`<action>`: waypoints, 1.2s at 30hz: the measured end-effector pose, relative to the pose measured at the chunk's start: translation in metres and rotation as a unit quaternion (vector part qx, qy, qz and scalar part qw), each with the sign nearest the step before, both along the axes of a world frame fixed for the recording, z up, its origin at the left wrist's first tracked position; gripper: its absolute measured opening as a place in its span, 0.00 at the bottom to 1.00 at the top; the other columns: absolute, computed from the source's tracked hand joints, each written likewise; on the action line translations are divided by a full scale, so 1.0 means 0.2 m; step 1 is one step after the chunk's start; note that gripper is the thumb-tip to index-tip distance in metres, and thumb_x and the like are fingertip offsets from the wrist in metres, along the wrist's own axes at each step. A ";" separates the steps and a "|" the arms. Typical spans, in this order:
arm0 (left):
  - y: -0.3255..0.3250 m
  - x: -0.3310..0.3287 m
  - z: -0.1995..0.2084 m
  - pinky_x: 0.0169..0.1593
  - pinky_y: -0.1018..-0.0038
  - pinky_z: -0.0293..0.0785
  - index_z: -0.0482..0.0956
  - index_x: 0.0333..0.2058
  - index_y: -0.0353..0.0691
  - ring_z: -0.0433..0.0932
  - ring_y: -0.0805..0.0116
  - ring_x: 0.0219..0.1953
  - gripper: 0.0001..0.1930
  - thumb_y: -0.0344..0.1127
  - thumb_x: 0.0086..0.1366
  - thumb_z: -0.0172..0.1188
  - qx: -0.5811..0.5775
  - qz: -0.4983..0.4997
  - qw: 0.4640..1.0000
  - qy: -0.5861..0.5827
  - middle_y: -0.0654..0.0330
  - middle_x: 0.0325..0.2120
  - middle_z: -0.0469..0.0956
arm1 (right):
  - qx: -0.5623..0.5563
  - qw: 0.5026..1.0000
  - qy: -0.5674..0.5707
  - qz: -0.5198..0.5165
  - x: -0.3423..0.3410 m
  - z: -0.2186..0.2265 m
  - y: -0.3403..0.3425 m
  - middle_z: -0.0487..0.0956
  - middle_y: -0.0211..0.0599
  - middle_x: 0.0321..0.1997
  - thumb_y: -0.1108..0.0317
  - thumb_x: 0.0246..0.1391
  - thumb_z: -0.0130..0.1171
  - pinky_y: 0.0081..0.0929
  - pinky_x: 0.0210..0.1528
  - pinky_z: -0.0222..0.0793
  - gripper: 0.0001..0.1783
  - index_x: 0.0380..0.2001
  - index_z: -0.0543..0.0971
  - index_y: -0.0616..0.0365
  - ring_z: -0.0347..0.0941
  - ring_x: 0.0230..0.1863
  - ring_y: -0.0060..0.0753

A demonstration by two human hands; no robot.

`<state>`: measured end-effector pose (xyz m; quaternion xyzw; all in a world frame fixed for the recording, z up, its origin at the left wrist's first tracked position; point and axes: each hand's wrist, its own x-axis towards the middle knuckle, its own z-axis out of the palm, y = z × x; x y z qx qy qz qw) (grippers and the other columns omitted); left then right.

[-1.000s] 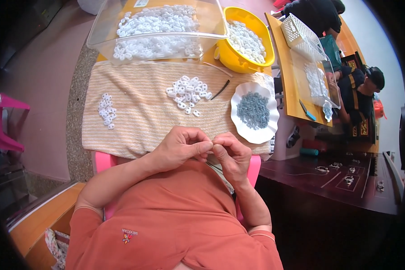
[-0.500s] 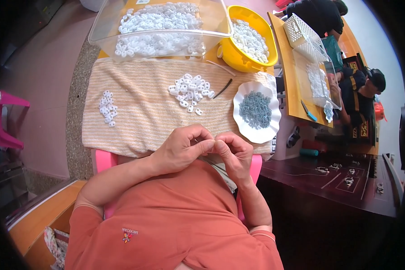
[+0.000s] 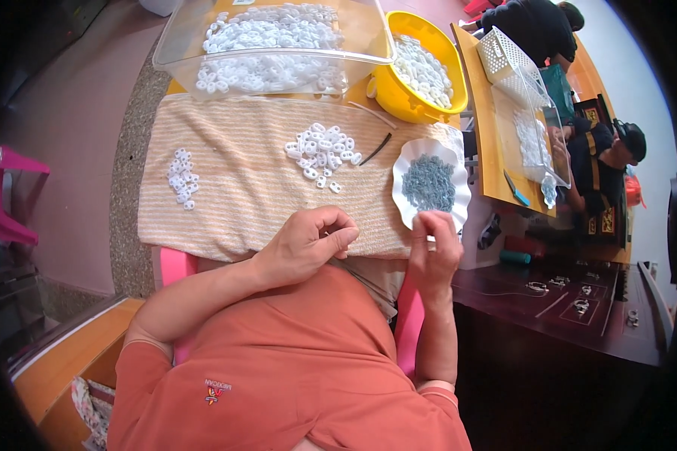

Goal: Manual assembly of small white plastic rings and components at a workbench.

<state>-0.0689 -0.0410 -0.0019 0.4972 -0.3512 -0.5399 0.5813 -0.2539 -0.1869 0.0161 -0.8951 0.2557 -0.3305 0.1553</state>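
My left hand [image 3: 306, 245] hovers above the towel's near edge, thumb and forefinger pressed together in a pinch. Whatever is between them is too small to make out. My right hand [image 3: 436, 252] is at the near rim of a white wavy-edged plate [image 3: 401, 174], its fingers bunched together; their tips hide any small thing held. On the plate lies a heap of small blue-grey pieces [image 3: 429, 183]. Ahead of my hands, a pile of small white two-holed plastic pieces [image 3: 321, 149] rests on the striped towel [image 3: 237, 165]. A smaller group of white pieces [image 3: 181, 179] lies at the left.
A clear bin [image 3: 180, 60] of white pieces and a yellow basin [image 3: 399, 101] of white pieces stand at the back. A dark strip [image 3: 376, 149] lies near the plate. People sit at another table [image 3: 496, 161] on the right. A pink stool [image 3: 11, 199] stands far left.
My two hands, together half a second ago, are now apart. The right one has moved right to the plate; the left has stayed in place, pinched.
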 end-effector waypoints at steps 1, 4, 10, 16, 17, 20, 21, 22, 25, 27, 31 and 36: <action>0.00 0.00 0.00 0.32 0.81 0.71 0.75 0.34 0.31 0.72 0.80 0.27 0.10 0.34 0.67 0.55 0.000 0.001 1.000 0.001 0.65 0.23 0.73 | -0.017 0.999 0.028 -0.024 -0.02 0.00 -0.04 0.76 0.42 0.34 0.79 0.52 0.59 0.25 0.31 0.70 0.06 0.35 0.76 0.66 0.74 0.28 0.30; 0.00 0.00 -0.01 0.32 0.82 0.71 0.75 0.35 0.32 0.72 0.80 0.27 0.10 0.34 0.67 0.55 -0.004 -0.004 1.000 0.023 0.66 0.24 0.73 | -0.054 0.992 0.095 -0.061 -0.05 0.00 -0.09 0.77 0.40 0.36 0.78 0.52 0.59 0.24 0.30 0.70 0.09 0.39 0.77 0.66 0.73 0.25 0.29; 0.00 0.00 -0.03 0.33 0.83 0.71 0.75 0.35 0.33 0.71 0.82 0.27 0.09 0.34 0.67 0.55 -0.011 -0.024 0.998 0.055 0.67 0.25 0.73 | 0.288 0.949 -0.037 0.118 0.05 0.01 0.10 0.76 0.38 0.38 0.81 0.50 0.61 0.17 0.39 0.67 0.12 0.40 0.78 0.66 0.72 0.37 0.23; 0.01 0.01 -0.02 0.34 0.83 0.72 0.76 0.35 0.33 0.72 0.81 0.29 0.08 0.34 0.67 0.55 0.010 -0.051 0.991 0.124 0.65 0.28 0.75 | 0.368 0.924 0.058 0.084 0.12 0.01 0.18 0.80 0.37 0.37 0.64 0.49 0.61 0.28 0.41 0.72 0.11 0.35 0.82 0.57 0.77 0.38 0.37; 0.01 0.01 -0.03 0.34 0.83 0.73 0.76 0.36 0.33 0.72 0.81 0.30 0.08 0.34 0.67 0.55 0.010 -0.055 0.989 0.138 0.65 0.29 0.75 | 0.370 0.923 0.058 0.086 0.13 0.01 0.18 0.80 0.37 0.37 0.64 0.49 0.61 0.28 0.41 0.72 0.11 0.35 0.82 0.57 0.77 0.38 0.37; 0.01 0.01 -0.04 0.34 0.82 0.73 0.76 0.36 0.33 0.73 0.81 0.31 0.08 0.34 0.67 0.55 0.015 -0.059 0.984 0.168 0.65 0.30 0.75 | 0.371 0.922 0.058 0.094 0.13 0.00 0.19 0.80 0.38 0.36 0.65 0.49 0.61 0.28 0.41 0.72 0.11 0.35 0.82 0.57 0.77 0.38 0.37; 0.01 0.01 -0.04 0.34 0.82 0.74 0.76 0.36 0.33 0.73 0.81 0.31 0.08 0.34 0.67 0.55 0.019 -0.060 0.981 0.184 0.64 0.30 0.76 | 0.390 0.916 0.046 0.088 0.13 -0.01 0.19 0.80 0.37 0.36 0.66 0.48 0.60 0.27 0.40 0.72 0.10 0.34 0.82 0.58 0.78 0.37 0.36; 0.01 0.01 -0.04 0.34 0.82 0.74 0.76 0.36 0.33 0.73 0.81 0.31 0.08 0.34 0.67 0.55 0.021 -0.058 0.981 0.183 0.64 0.30 0.76 | 0.409 0.908 0.034 0.081 0.13 -0.02 0.19 0.80 0.37 0.35 0.66 0.48 0.60 0.26 0.40 0.72 0.10 0.34 0.82 0.58 0.78 0.37 0.34; 0.01 0.01 -0.05 0.35 0.82 0.74 0.76 0.36 0.34 0.73 0.81 0.32 0.08 0.33 0.67 0.55 0.020 -0.060 0.981 0.186 0.64 0.30 0.76 | 0.436 0.897 0.027 0.063 0.14 -0.01 0.20 0.80 0.37 0.34 0.68 0.47 0.60 0.24 0.39 0.72 0.09 0.32 0.82 0.58 0.78 0.37 0.33; 0.01 0.02 -0.04 0.36 0.82 0.75 0.76 0.37 0.34 0.74 0.80 0.33 0.07 0.33 0.67 0.55 0.035 -0.055 0.977 0.202 0.64 0.30 0.76 | 0.441 0.895 0.018 0.057 0.13 -0.05 0.19 0.80 0.35 0.33 0.70 0.47 0.61 0.22 0.39 0.72 0.07 0.31 0.80 0.60 0.78 0.36 0.28; 0.01 0.03 -0.06 0.37 0.81 0.76 0.76 0.39 0.33 0.75 0.79 0.33 0.08 0.31 0.66 0.56 0.032 -0.032 0.974 0.221 0.63 0.31 0.77 | 0.493 0.862 -0.058 0.102 0.14 -0.09 0.20 0.74 0.34 0.35 0.77 0.59 0.53 0.16 0.34 0.70 0.04 0.36 0.74 0.66 0.72 0.31 0.19; 0.01 0.03 -0.09 0.39 0.80 0.79 0.75 0.41 0.31 0.79 0.75 0.34 0.09 0.27 0.64 0.57 0.028 -0.002 0.968 0.248 0.59 0.34 0.78 | 0.509 0.845 -0.117 0.117 0.14 -0.18 0.19 0.73 0.33 0.36 0.75 0.60 0.53 0.16 0.35 0.74 0.05 0.36 0.74 0.66 0.72 0.33 0.19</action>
